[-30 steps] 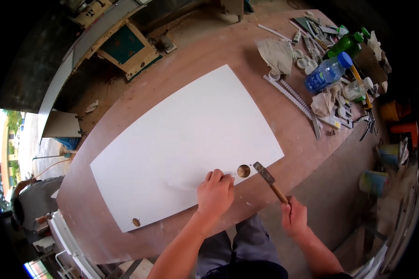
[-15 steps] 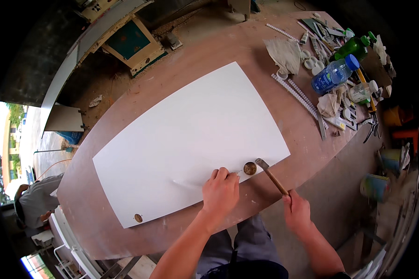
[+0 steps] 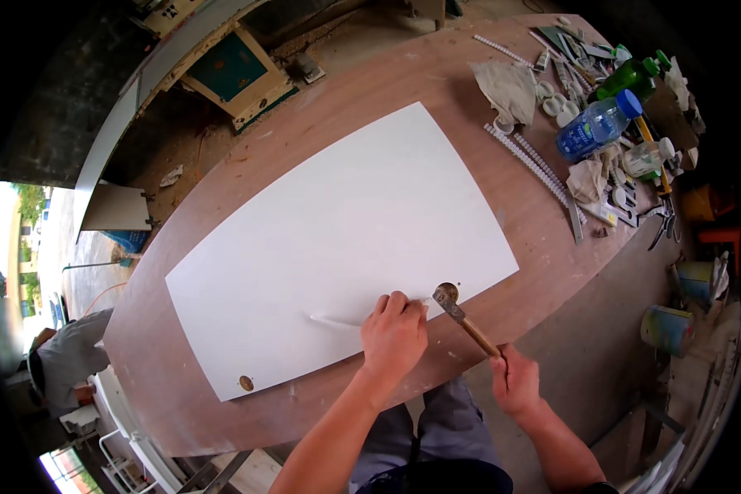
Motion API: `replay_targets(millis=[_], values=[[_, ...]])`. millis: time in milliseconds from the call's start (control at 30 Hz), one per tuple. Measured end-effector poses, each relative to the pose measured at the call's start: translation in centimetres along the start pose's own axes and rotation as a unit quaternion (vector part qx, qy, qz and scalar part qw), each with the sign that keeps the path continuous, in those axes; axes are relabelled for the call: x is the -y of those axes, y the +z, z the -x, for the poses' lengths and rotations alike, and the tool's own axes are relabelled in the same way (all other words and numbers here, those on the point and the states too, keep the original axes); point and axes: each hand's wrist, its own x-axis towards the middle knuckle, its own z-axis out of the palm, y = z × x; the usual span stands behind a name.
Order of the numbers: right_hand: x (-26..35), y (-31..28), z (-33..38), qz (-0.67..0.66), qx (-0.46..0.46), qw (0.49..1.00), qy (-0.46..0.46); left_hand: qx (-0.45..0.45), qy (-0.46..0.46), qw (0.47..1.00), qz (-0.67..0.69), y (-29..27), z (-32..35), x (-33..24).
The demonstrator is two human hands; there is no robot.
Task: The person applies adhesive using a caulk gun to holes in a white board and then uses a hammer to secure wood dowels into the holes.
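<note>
A white panel (image 3: 346, 222) lies on the brown table, with a round hinge hole near its near right corner and another hole (image 3: 246, 383) near its near left corner. My right hand (image 3: 516, 380) grips the wooden handle of a hammer (image 3: 476, 333). The hammer's head covers part of the right-hand hole. Just left of that hole, my left hand (image 3: 394, 336) is closed in a pinch above the panel. A small thin piece shows by its fingertips, too small to name. Two small dark holes sit beside the hinge hole, one of them plainly visible.
Bottles, including a blue-capped one (image 3: 598, 125), tools, white strips (image 3: 535, 169) and rags crowd the right end of the brown table (image 3: 321, 115). Paint tins (image 3: 667, 329) stand on the floor at right. Another person (image 3: 70, 358) bends down at the far left.
The hammer has swung left and slightly down, so its head now overlaps the hinge hole. My left hand keeps its pinch close to the same place. The view has shifted slightly.
</note>
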Motion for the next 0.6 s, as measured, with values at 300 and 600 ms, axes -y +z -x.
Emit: replay_targets(millis=[300,600], values=[[1.1,-0.3,0.0,0.005,0.005,1.000,-0.007,0.008,0.005,1.000,-0.005,-0.1,-0.1,0.1],[-0.1,0.0,-1.2,0.106,0.059,0.993,-0.013,0.027,-0.029,0.999,0.022,-1.9,1.8,0.5]])
